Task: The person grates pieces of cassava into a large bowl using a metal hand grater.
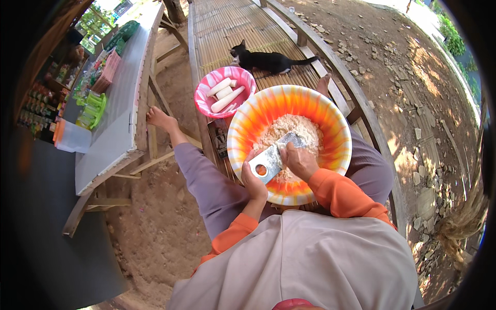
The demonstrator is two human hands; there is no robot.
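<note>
A large orange-and-white striped basin [320, 111] rests on the bamboo bench between my legs, holding a heap of pale grated pulp [292, 129]. A flat metal grater [271, 157] leans over the basin's near rim. My left hand [253, 183] grips the grater's lower end. My right hand [298, 161] presses down on the grater's upper part, fingers closed; what it holds is hidden under the hand. A smaller pink-and-white bowl [206, 101] just beyond the basin holds several peeled white root pieces [226, 93].
A black-and-white cat [266, 60] stands on the bamboo bench [227, 26] beyond the bowls. To the left stands a grey table [116, 119] with green and pink containers [101, 88]. Bare sandy ground lies below; stony soil lies on the right.
</note>
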